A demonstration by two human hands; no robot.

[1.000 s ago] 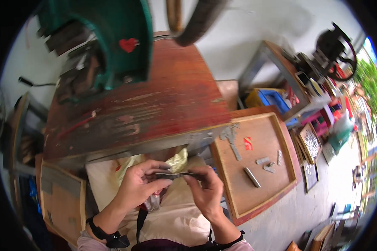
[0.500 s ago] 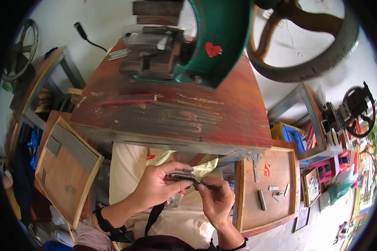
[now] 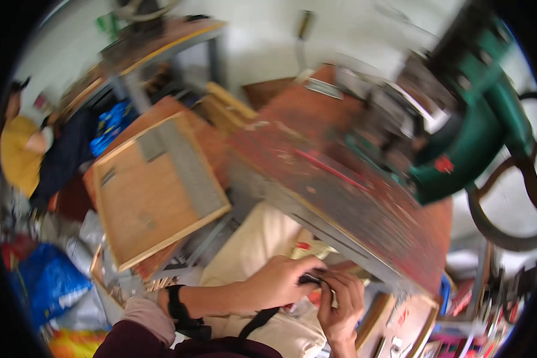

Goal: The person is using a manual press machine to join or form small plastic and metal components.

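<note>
From the head view my look has swung left since a second ago, yet my left hand point(image 3: 280, 283) and right hand point(image 3: 340, 301) stay pinched in one grip on the small dark piece point(image 3: 310, 278), below the red bench point(image 3: 340, 185) edge, so handling continues.

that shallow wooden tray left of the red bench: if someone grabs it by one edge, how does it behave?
The wooden tray looks like a rigid, rimmed board, so it should probably lift stiff, not floppy. It seems thin and nearly bare, so likely light for its size. It overhangs its support, tilted, so a push may tip or slide it.
</note>
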